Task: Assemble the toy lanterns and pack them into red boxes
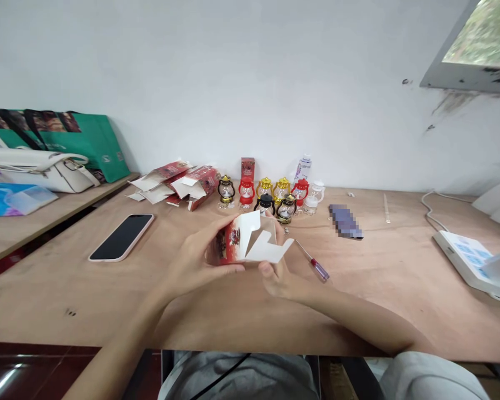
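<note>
A table [383, 266] runs off frame right; a green bag [102, 139] is cropped, upper left. At center, the left hand [194, 264] and right hand [281, 278] grip a flap-topped box [242, 236], interior unclear, partly hiding a black lantern [265, 202].

Soft, even light covers the table [45, 303]; daylight shows in the window [483, 36] above its right end, and I catch glare on the floor [4, 383] below its left. Coarse pixels mask a purple item [345, 221] right of its middle.
</note>
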Available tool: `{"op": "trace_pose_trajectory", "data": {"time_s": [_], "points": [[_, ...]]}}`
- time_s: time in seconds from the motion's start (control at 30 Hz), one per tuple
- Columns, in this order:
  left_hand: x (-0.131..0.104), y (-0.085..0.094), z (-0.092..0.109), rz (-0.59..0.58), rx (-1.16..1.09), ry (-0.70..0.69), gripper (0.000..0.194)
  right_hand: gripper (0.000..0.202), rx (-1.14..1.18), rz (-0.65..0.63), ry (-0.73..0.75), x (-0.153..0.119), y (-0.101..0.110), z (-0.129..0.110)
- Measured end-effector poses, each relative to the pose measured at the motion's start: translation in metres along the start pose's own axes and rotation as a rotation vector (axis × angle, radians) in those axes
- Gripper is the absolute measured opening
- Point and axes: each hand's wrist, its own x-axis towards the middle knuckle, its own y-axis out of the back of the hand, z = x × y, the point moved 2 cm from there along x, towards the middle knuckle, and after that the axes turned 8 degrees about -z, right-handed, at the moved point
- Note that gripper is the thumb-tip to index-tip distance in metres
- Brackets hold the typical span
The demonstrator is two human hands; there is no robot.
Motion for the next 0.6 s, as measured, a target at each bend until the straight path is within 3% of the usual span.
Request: {"op": "trace_pose_trajectory", "data": {"time_s": [0.07, 0.17, 0.27, 0.37, 0.47, 0.6], "points": [[0.005, 0.003, -0.003, 0.020, -0.036, -0.005, 0.071, 0.079, -0.011, 0.054, 0.062, 0.007, 0.012, -0.004], [0.005, 0.002, -0.009, 0.044, -0.080, -0.003, 0.068, 0.078, -0.032, -0.011, 0.091, 0.015, 0.023, -0.007], [0.003, 0.002, -0.011, 0.048, -0.110, 0.004, 0.069, 0.073, -0.036, -0.055, 0.117, 0.018, 0.028, -0.007], [0.003, 0.001, -0.010, 0.089, -0.166, -0.033, 0.071, 0.070, -0.055, -0.010, 0.175, 0.019, 0.029, -0.007], [0.002, -0.001, -0.008, 0.117, -0.175, -0.125, 0.074, 0.066, -0.129, 0.020, 0.281, 0.019, 0.029, -0.010], [0.000, -0.001, -0.001, 0.118, -0.064, -0.377, 0.071, 0.059, -0.258, -0.007, 0.475, 0.021, 0.031, -0.017]]}}
